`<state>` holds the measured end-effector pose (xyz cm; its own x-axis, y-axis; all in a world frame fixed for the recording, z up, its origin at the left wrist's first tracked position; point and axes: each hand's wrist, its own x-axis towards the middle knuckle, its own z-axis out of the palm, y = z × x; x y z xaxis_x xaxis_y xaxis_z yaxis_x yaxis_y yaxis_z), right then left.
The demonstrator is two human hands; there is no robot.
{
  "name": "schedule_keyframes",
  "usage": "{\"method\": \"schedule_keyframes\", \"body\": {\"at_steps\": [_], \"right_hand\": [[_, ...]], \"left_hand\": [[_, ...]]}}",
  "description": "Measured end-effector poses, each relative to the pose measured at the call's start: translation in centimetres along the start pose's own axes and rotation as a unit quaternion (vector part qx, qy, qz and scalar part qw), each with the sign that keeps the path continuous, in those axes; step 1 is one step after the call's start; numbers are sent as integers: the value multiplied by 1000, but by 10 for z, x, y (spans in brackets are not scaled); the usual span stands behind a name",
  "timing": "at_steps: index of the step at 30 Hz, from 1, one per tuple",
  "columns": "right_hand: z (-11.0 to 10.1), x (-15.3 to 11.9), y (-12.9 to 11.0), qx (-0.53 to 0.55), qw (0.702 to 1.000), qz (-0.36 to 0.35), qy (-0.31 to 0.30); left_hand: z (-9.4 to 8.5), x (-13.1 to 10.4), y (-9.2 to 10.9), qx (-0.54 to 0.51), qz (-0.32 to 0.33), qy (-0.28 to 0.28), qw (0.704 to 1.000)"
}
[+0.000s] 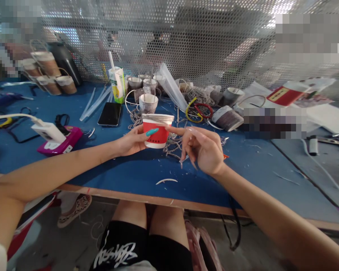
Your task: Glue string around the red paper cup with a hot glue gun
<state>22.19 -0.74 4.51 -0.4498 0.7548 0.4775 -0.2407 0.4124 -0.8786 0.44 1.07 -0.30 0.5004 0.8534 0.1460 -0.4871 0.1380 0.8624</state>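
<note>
My left hand (134, 141) is closed around the left side of a red and white paper cup (156, 131), its teal thumbnail lying across the front. The cup is upright above the blue table, with greyish cord-like bands round its top and small dark print near its base. My right hand (202, 148) reaches in from the right. Its index finger is stretched out, with the tip at the cup's right side just below the bands. The other fingers are loosely bent and apart, with no held thing that I can make out. Behind the cup lies tangled grey cord (173, 146).
Cord-wrapped cups (148, 102) stand behind, beside a drink carton (117, 84) and clear glue sticks (172, 86). A phone (110, 114) and purple power strip (60, 141) lie left. Yellow-handled scissors (194, 111) rest right of centre. A white strip (166, 181) lies near the table edge (158, 198).
</note>
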Motion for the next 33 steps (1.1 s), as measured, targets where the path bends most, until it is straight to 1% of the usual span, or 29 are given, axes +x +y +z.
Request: {"method": "schedule_keyframes", "body": {"at_steps": [4, 6, 8, 10, 12, 13, 14, 16, 17, 19, 21, 23, 25, 28, 31, 33], "right_hand": [[-4, 6, -2, 66, 996, 26, 44], [-8, 9, -2, 74, 994, 54, 65], [-11, 12, -2, 70, 990, 73, 100], [-13, 14, -2, 60, 985, 66, 150], [-11, 13, -2, 45, 981, 22, 187], [-10, 12, -3, 38, 982, -6, 187], [-7, 10, -3, 33, 984, -29, 170], [-2, 5, -4, 23, 993, -44, 103], [0, 2, -4, 16, 997, -35, 64], [3, -2, -3, -2, 1000, -11, 5], [4, -4, -2, -14, 999, 6, -35], [4, -4, -1, -14, 998, 21, -55], [4, -2, -1, 0, 998, 32, -54], [4, 0, -3, 41, 998, 42, -23], [1, 4, -3, 69, 996, 53, 19], [-3, 7, -3, 75, 994, 58, 62]], "left_hand": [[1, -3, 6, -13, -18, -9, 1000], [1, -4, 7, -14, -26, -11, 1000], [0, -4, 8, -11, -32, -18, 999], [0, -3, 9, -12, -38, -27, 999], [0, -2, 9, -19, -46, -41, 998], [0, -2, 9, -25, -50, -47, 997], [1, -2, 9, -31, -53, -52, 997], [1, -2, 9, -43, -59, -57, 996], [1, -2, 8, -45, -62, -58, 995], [0, -3, 7, -40, -60, -60, 996], [-1, -4, 6, -26, -50, -57, 997], [-1, -4, 5, -8, -43, -43, 998], [-1, -5, 5, 6, -48, -34, 998], [0, -5, 7, 2, -69, -52, 996], [0, -6, 9, -17, -84, -67, 994], [0, -6, 11, -27, -84, -68, 994]]}}
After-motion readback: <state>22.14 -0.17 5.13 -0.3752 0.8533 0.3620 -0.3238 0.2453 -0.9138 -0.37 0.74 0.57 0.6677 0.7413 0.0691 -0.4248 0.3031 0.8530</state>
